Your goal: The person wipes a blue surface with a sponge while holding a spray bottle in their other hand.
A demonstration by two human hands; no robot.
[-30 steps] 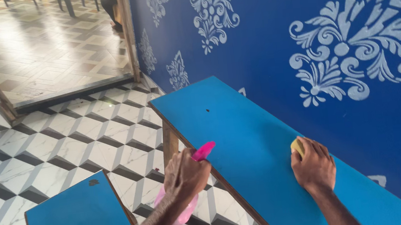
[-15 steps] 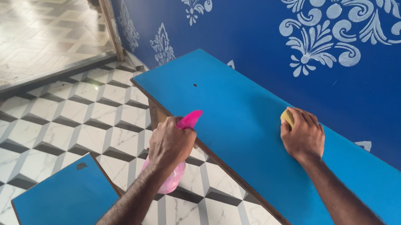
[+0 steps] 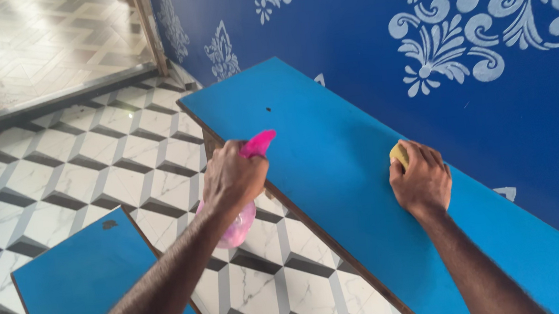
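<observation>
gripping one pink spray bottle [image 3: 247, 181], one yellow sponge [image 3: 399, 155], two hands

Pink spray bottle [image 3: 241, 216]; yellow sponge [image 3: 398, 155]; bright blue tabletop [image 3: 336, 172]; dark blue wall [image 3: 350, 39], white floral stencils; black-white cube-pattern floor [image 3: 74, 178].

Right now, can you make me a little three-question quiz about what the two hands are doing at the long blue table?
1. True or false: the left hand holds a pink plastic spray bottle.
2. What does the right hand press on the long blue tabletop? A) a yellow sponge B) a green brush C) a white cup
3. Fill the gap: the dark blue wall behind the tabletop has ______ flower patterns painted on it.

Key:
1. True; its nozzle pokes out past the fingers, at the table's near edge.
2. A: the yellow sponge peeks out under the fingers.
3. White.
</observation>
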